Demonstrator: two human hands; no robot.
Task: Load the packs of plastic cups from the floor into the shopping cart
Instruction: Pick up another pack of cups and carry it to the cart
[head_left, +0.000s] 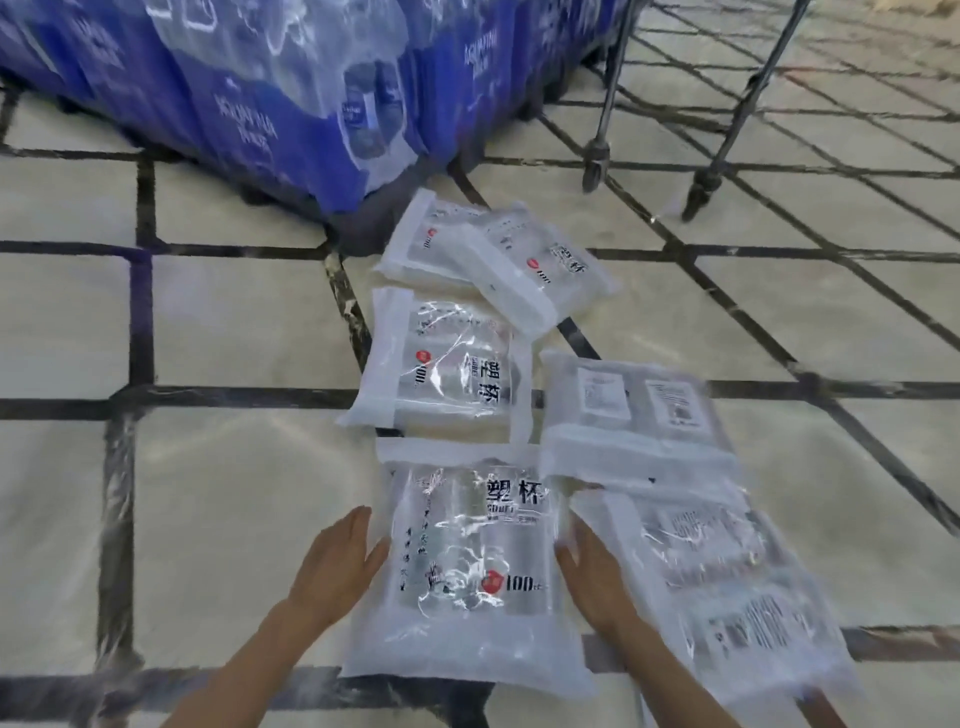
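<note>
Hands flank the nearest clear plastic pack of cups (467, 566) on the tiled floor (218, 499), my left hand (337, 561) and right hand (592, 566) flat-fingered against its side edges, so I judge pickup is starting; next I squeeze and lift toward the metal-legged cart (602, 104).

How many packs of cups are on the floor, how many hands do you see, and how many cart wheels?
Packs of cups: 6
Hands: 2
Cart wheels: 2
Total: 10
</note>
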